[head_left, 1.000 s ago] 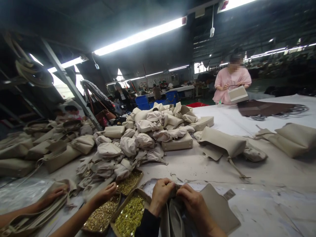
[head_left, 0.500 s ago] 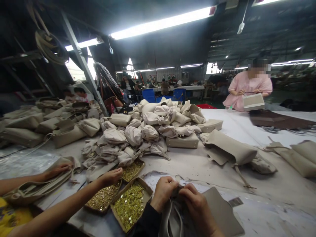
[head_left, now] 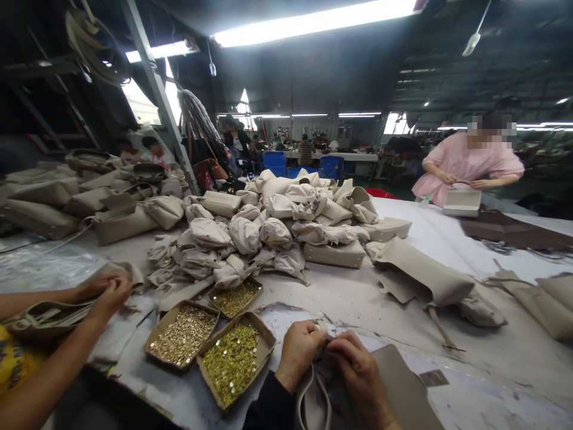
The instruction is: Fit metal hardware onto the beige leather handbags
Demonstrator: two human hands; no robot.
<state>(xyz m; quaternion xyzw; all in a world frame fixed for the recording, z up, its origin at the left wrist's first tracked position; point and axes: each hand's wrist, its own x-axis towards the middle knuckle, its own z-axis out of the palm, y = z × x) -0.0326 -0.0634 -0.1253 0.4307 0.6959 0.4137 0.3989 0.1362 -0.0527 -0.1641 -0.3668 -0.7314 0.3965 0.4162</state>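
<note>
Pinching the taupe bag piece [head_left: 319,388], the left hand [head_left: 299,353] and right hand [head_left: 358,365] are clamped side by side on its bunched end, the rest below them; holding it taut between both likely helps.

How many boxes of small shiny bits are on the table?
3: the near box beside the left hand, the left box next to it, and the far box behind both, at the foot of the bag pile. Others may be hidden behind it.

Taupe bag [head_left: 319,399], soft, folded, edge bunched, between left hand [head_left: 301,352] and right hand [head_left: 357,365]
</note>
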